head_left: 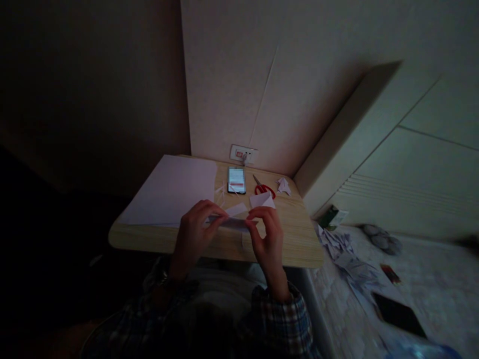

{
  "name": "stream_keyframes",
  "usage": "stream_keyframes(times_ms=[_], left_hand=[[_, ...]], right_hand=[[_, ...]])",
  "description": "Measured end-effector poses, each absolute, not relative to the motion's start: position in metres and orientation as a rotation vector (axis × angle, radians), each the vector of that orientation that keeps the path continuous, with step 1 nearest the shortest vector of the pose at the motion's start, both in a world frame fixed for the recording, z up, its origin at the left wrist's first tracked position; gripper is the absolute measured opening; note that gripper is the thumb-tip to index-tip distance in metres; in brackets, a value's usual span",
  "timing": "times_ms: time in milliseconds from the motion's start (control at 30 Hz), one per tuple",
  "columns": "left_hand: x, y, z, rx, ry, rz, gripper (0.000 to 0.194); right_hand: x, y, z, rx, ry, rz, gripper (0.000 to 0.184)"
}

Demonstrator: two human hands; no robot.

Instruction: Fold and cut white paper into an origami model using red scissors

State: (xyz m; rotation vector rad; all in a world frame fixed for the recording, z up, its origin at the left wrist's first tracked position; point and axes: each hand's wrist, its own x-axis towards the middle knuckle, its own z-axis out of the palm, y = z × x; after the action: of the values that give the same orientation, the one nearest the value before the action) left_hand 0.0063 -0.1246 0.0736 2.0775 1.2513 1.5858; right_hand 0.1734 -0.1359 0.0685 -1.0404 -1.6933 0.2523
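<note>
Left grip [194, 227] and right grip [270, 233] each pinch one end of a paper [235, 223] over the worktop [297, 239], with scissors [264, 187] and a phone [236, 177] lying beyond.

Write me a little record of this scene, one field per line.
Left hand: pinching one end of a piece of paper
Right hand: pinching its other end
Surface below: wooden table
On table, left: large white sheet
On table, towards wall: phone, screen lit; red-handled scissors; small folded paper shape
On wall: socket, something plugged in
Right of table: bed with heaped paper
Lighting: dim
</note>
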Motion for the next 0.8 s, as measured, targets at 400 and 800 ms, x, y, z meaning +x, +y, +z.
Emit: stream_keyframes(times_ms=[400,800], left_hand=[[0.0063,-0.1276,0.0737,2.109,1.295,1.556,0.012],[0.0110,-0.1256,0.0761,2.185,1.172,1.546,0.007]], right_hand=[[0.1691,-0.1391,0.0717,-1.079,-1.687,0.261,0.016],[0.1655,-0.1373,0.0658,-1.067,-1.796,0.200,0.009]])
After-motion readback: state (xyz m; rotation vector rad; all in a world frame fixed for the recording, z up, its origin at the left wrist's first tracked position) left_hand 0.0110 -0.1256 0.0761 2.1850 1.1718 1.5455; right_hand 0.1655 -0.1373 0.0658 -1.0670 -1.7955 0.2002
